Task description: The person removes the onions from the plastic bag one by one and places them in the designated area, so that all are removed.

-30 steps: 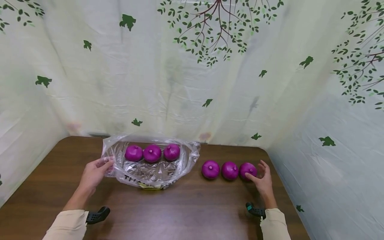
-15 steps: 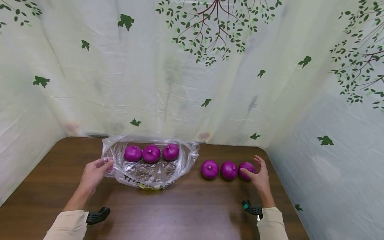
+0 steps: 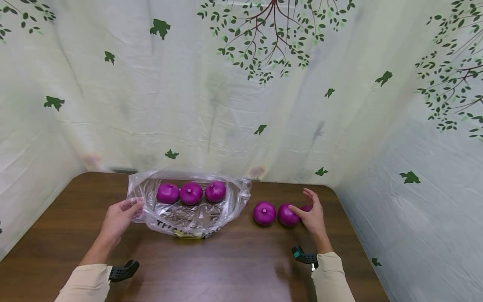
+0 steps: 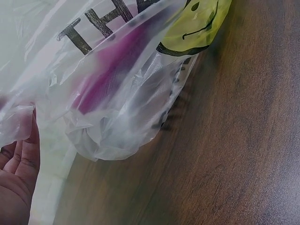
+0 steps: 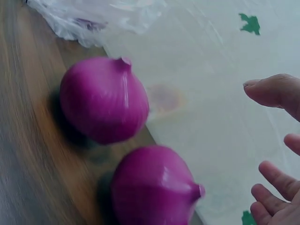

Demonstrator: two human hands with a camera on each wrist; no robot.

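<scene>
A clear plastic bag (image 3: 239,199) with black lettering and a yellow smiley print (image 4: 192,30) lies with its mouth held wide. Inside it sit three purple onions, a left one (image 3: 167,193), a middle one (image 3: 191,193) and a right one (image 3: 216,192). My left hand (image 3: 118,217) pinches the bag's left rim. To the right of the bag, three more purple onions stand in a row: a near-bag one (image 3: 264,213), a middle one (image 3: 286,215) and an end one (image 3: 307,208), partly hidden. My right hand (image 3: 314,216) hovers over the last two, fingers spread, holding nothing.
The brown wooden table (image 3: 219,268) extends in front of the bag and onions. A pale curtain (image 3: 211,105) printed with leaves and branches hangs behind the table and along both sides. Each wrist carries a black device, one on the left (image 3: 123,271) and one on the right (image 3: 304,256).
My right hand has shifted left from the end onion toward the middle one of the outside row. The left hand, the bag and the onions stay where they were.
</scene>
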